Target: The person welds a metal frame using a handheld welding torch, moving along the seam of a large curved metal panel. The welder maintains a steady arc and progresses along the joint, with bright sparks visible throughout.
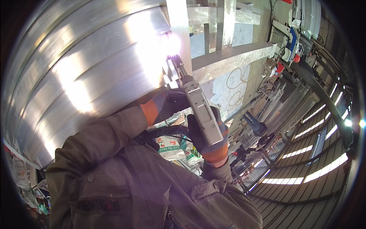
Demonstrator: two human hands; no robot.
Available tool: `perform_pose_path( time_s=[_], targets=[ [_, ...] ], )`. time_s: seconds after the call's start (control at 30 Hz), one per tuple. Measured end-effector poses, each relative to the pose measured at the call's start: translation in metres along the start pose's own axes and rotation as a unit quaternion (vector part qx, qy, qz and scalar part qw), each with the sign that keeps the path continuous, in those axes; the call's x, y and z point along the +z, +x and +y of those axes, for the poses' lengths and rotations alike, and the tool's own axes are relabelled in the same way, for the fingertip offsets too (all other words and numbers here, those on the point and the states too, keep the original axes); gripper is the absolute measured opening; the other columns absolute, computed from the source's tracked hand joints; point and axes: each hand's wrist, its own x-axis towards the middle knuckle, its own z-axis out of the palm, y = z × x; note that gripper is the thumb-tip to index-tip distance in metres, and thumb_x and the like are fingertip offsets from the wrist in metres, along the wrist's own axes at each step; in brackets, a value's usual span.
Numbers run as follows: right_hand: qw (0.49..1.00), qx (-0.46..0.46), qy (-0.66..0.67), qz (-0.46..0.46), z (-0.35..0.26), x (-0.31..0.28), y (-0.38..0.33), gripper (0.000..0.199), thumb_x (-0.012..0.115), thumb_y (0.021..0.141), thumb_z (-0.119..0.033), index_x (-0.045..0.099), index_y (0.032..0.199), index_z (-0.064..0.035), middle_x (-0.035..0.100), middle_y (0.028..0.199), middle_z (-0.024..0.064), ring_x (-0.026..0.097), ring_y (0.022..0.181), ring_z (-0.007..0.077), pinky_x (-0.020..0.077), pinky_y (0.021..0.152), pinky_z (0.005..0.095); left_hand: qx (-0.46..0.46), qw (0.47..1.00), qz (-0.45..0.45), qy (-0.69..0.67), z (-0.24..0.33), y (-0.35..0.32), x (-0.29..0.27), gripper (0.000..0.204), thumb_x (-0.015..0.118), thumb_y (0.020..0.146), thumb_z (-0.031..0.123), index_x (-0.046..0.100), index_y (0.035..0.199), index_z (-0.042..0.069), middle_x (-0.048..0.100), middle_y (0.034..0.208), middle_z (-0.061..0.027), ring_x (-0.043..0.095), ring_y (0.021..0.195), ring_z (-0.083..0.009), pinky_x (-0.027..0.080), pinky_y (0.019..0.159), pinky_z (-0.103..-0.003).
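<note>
A person in an olive work jacket [152, 191] stands close to a large curved wall of ribbed, shiny metal sheet [76, 76] and works at it with a handheld welding torch [200, 110]. Both hands wear dark gloves with orange cuffs. The torch is a long grey box-shaped tool, tilted up and away from the person, its dark nozzle [176, 60] pressed close to the spot where the curved sheet meets an upright metal post [179, 30]. A white-violet glare [167, 42] burns at that joint, so the weld looks to be in progress right now. How much of the seam is already joined and how much is left cannot be told, because the glare washes out the metal around it.

The right hand [207, 137] is wrapped around the rear of the torch body from below, fingers closed firmly on it, wrist bent back toward the chest. The left hand [167, 105] comes in from the left with the forearm raised and the elbow bent; it sits against the torch just behind the nozzle end, seemingly steadying it, though whether its fingers close fully around the tool cannot be seen. A black cable [160, 133] runs under the hands.

Behind, a horizontal metal beam [232, 57] crosses the post, and to the right lie racks and a white machine with red parts [288, 42].
</note>
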Motion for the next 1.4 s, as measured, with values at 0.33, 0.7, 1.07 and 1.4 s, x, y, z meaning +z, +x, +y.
perform_pose_path(
  time_s=[0.33,0.7,1.07,1.4],
  targets=[
    [1.0,0.003,0.009,0.014,0.0,0.001,0.0,0.03,0.089,0.094,-0.013,0.08,0.122,-0.0085,0.071,0.118,0.0133,0.08,0.085,0.033,0.0637,0.067,0.0439,-0.011,0.971,0.12,0.207,0.001,0.0,0.019,0.068,0.043,0.124,0.049,0.057,0.162,-0.006,0.059,0.167,-0.024,0.056,0.158,-0.0331,0.042,0.136,-0.049],
    [1.0,0.006,-0.008,0.003,-0.001,-0.005,-0.009,0.033,0.089,0.098,-0.016,0.077,0.125,-0.0036,0.069,0.121,0.0156,0.078,0.082,0.0389,0.0634,0.066,0.047,-0.007,0.984,0.134,0.116,-0.005,-0.001,0.016,0.047,0.053,0.123,0.03,0.071,0.149,-0.005,0.071,0.154,-0.0183,0.068,0.144,-0.0317,0.048,0.133,-0.053],
    [0.999,-0.009,-0.032,-0.01,0.001,-0.003,-0.005,0.031,0.089,0.097,-0.017,0.078,0.123,-0.0041,0.069,0.12,0.0158,0.078,0.083,0.0392,0.0627,0.066,0.0473,0.031,0.996,0.059,0.053,-0.013,0.002,-0.017,0.045,0.056,0.121,0.022,0.066,0.156,-0.005,0.069,0.157,-0.0193,0.067,0.147,-0.0326,0.047,0.134,-0.053],
    [0.999,-0.023,-0.031,0.001,0.002,-0.001,-0.001,0.026,0.088,0.096,-0.014,0.08,0.12,-0.0064,0.07,0.117,0.0154,0.077,0.082,0.0374,0.0613,0.065,0.0457,0.012,0.987,0.104,0.122,-0.004,0.002,0.001,0.04,0.058,0.12,0.017,0.068,0.153,-0.005,0.07,0.156,-0.0165,0.067,0.147,-0.0305,0.047,0.135,-0.05]
  ],
)
